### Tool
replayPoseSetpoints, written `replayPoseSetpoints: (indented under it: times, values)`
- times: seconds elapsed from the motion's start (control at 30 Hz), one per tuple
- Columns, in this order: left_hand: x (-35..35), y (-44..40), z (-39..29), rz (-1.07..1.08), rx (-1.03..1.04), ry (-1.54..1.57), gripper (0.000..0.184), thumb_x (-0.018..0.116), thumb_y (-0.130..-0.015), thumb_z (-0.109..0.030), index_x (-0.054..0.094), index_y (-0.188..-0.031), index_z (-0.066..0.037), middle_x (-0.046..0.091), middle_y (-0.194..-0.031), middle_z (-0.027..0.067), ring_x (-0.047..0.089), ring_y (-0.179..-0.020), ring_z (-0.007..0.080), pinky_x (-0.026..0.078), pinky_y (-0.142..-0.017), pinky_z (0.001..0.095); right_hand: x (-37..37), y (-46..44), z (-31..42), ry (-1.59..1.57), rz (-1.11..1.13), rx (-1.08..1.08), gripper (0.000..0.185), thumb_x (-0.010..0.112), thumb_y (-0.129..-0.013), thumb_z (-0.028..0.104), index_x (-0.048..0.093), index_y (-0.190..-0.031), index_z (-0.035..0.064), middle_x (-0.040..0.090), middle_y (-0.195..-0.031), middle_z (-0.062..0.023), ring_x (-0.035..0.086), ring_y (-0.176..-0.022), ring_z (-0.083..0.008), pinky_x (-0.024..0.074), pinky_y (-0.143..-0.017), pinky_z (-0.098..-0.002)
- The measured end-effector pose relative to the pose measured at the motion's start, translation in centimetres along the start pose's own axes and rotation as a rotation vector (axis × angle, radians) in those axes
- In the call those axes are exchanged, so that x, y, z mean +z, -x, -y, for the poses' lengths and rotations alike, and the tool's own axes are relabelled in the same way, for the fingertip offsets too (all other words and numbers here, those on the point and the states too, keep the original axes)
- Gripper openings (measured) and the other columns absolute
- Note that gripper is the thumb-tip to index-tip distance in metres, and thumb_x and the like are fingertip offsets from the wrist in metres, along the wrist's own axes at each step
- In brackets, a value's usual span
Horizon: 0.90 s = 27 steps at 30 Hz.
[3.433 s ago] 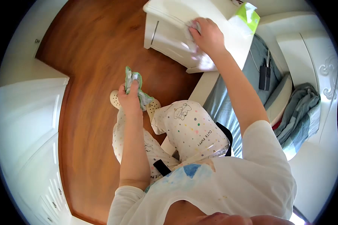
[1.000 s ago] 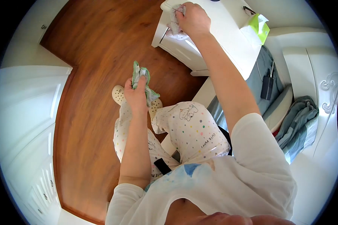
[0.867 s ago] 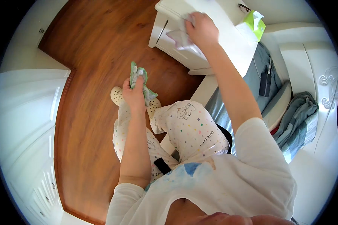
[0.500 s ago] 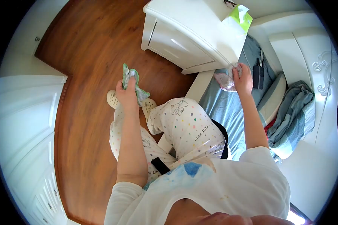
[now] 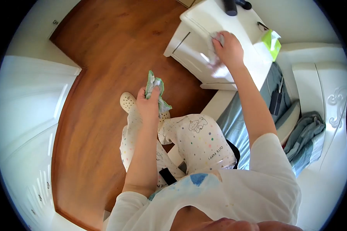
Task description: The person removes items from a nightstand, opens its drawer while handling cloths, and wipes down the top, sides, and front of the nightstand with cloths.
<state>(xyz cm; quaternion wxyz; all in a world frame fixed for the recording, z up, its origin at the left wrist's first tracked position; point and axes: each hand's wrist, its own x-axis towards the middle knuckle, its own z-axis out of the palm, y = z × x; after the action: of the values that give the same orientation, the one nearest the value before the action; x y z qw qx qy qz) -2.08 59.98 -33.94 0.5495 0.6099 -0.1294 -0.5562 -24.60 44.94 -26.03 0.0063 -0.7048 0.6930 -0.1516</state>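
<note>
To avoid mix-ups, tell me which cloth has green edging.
The cloth in the left hand; the pinkish cloth in the right hand shows no green.

Open passage lies over the wooden floor, between the white panelled doors and the left hand, and again between that hand and the white cabinet. The right hand and its pale cloth obstruct the cabinet's front edge. Across the top, a dark cylinder and tissue pack restrict reach. The raised knee blocks the low route from left forearm to bed.
</note>
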Motion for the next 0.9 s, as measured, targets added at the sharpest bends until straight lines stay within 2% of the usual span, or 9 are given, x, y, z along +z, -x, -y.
replayPoseSetpoints:
  times: [0.13, 0.27, 0.33, 0.4, 0.47, 0.73, 0.8, 0.87, 0.9]
  values:
    - [0.1, 0.0, -0.6, -0.015, 0.025, 0.012, 0.016, 0.065, -0.079, -0.015, 0.057, -0.084, -0.003, 0.054, -0.07, -0.0015, 0.046, -0.061, 0.0052, 0.037, -0.054, 0.0217, 2.8, -6.1, 5.5, 0.026, 0.025, -0.038, 0.035, 0.059, -0.077, 0.033, 0.059, -0.103, 0.0097, 0.061, -0.096, -0.0124, 0.058, -0.092, -0.03, 0.0478, -0.076, -0.0402]
    - [0.0, 0.1, -0.9, -0.016, 0.017, -0.039, 0.014, 0.064, -0.078, -0.013, 0.056, -0.083, -0.003, 0.054, -0.07, -0.0013, 0.046, -0.061, 0.0058, 0.038, -0.053, 0.0226, 2.7, -7.0, 7.2, 0.044, 0.05, -0.027, 0.041, 0.056, -0.078, 0.037, 0.059, -0.108, 0.0095, 0.062, -0.098, -0.014, 0.058, -0.093, -0.0308, 0.0475, -0.078, -0.0397]
    - [0.0, 0.2, -1.3, -0.032, 0.001, -0.076, 0.014, 0.064, -0.078, -0.013, 0.056, -0.083, -0.003, 0.054, -0.07, -0.0013, 0.046, -0.061, 0.0059, 0.038, -0.054, 0.0227, 2.3, -6.1, 5.8, 0.068, 0.118, -0.008, 0.042, 0.056, -0.078, 0.039, 0.058, -0.107, 0.0087, 0.061, -0.1, -0.0144, 0.058, -0.093, -0.0308, 0.0473, -0.078, -0.0401]
    - [-0.1, 0.3, -1.5, -0.038, -0.018, -0.11, 0.014, 0.064, -0.077, -0.013, 0.056, -0.082, -0.002, 0.054, -0.07, -0.0012, 0.046, -0.061, 0.006, 0.037, -0.054, 0.0228, 2.0, -3.6, 3.2, 0.054, 0.008, -0.018, 0.033, 0.057, -0.078, 0.033, 0.059, -0.103, 0.0107, 0.061, -0.097, -0.0117, 0.058, -0.093, -0.0297, 0.048, -0.077, -0.0399]
    - [0.0, 0.4, -1.1, -0.035, 0.051, -0.039, 0.015, 0.065, -0.076, -0.013, 0.056, -0.081, -0.003, 0.054, -0.07, -0.0013, 0.046, -0.061, 0.0057, 0.037, -0.054, 0.0225, 0.8, -0.5, 0.1, 0.064, -0.014, 0.007, 0.034, 0.058, -0.078, 0.033, 0.058, -0.104, 0.01, 0.06, -0.099, -0.0125, 0.058, -0.093, -0.0306, 0.0475, -0.077, -0.0404]
    - [-0.6, 0.0, -0.1, -0.024, 0.068, 0.009, 0.016, 0.066, -0.076, -0.014, 0.056, -0.081, -0.003, 0.054, -0.07, -0.001, 0.045, -0.06, 0.0056, 0.037, -0.053, 0.0224, -5.5, 11.9, -10.7, 0.105, 0.003, 0.101, 0.034, 0.06, -0.079, 0.027, 0.056, -0.103, 0.004, 0.059, -0.1, -0.0168, 0.055, -0.095, -0.0339, 0.0445, -0.081, -0.0402]
    - [-0.7, -0.1, -0.4, -0.027, 0.071, 0.013, 0.016, 0.066, -0.076, -0.014, 0.056, -0.081, -0.003, 0.054, -0.07, -0.0009, 0.045, -0.06, 0.0057, 0.037, -0.053, 0.0224, -5.7, 11.8, -11.8, 0.116, 0.022, 0.108, 0.034, 0.06, -0.079, 0.026, 0.055, -0.103, 0.0027, 0.058, -0.1, -0.0175, 0.055, -0.095, -0.0343, 0.0443, -0.081, -0.0405]
    - [-0.6, 0.2, -0.6, -0.015, 0.042, 0.041, 0.017, 0.067, -0.075, -0.015, 0.055, -0.08, -0.003, 0.054, -0.07, -0.0009, 0.045, -0.06, 0.0057, 0.037, -0.053, 0.0224, -5.6, 11.1, -12.2, 0.084, 0.052, -0.002, 0.035, 0.06, -0.08, 0.026, 0.056, -0.104, 0.001, 0.059, -0.099, -0.0195, 0.055, -0.095, -0.0355, 0.0444, -0.081, -0.0396]
    - [-0.6, 0.2, -0.6, -0.017, 0.04, 0.04, 0.017, 0.067, -0.075, -0.015, 0.055, -0.08, -0.003, 0.054, -0.07, -0.0009, 0.045, -0.06, 0.0057, 0.037, -0.053, 0.0224, -5.1, 10.1, -12.0, 0.081, 0.064, -0.038, 0.036, 0.061, -0.079, 0.026, 0.054, -0.105, 0.0025, 0.058, -0.101, -0.0178, 0.055, -0.096, -0.0343, 0.0441, -0.082, -0.0399]
